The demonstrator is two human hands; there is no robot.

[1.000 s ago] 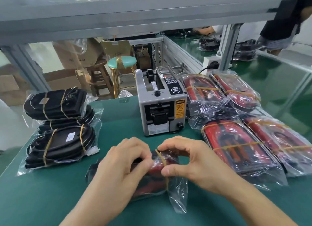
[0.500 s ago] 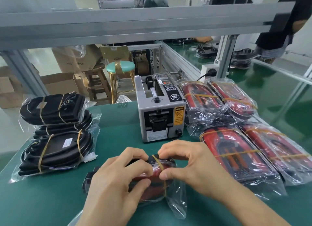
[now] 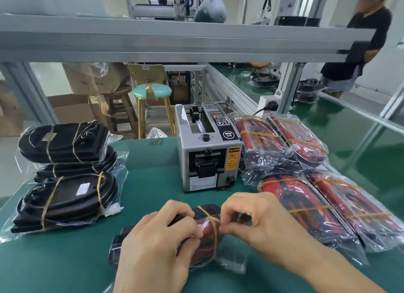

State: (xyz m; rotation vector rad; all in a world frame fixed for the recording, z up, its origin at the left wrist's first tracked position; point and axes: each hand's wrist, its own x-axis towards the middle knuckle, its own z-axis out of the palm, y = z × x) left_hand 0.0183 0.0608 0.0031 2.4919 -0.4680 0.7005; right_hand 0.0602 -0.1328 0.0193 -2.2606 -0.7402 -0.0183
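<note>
The left hand (image 3: 157, 242) lies curled over a bagged red part (image 3: 206, 240), its fingertips nipping the clear plastic. The right hand (image 3: 260, 222) meets it from the other side, thumb and forefinger pinched narrow on the bag right at a yellow rubber band (image 3: 216, 238). Whether they grip the band itself I cannot tell. The band wraps round the part between the two hands, and the part rests on the green surface (image 3: 76, 260) directly under them.

Just beyond the hands stands a grey tape dispenser (image 3: 209, 159). Out past the left hand lies a stack of banded black bundles (image 3: 65, 196) in clear bags. Beside the right hand and beyond it lie banded red bundles (image 3: 306, 205), also bagged. Farther off, behind the surface, is a teal-topped stool (image 3: 152, 91).
</note>
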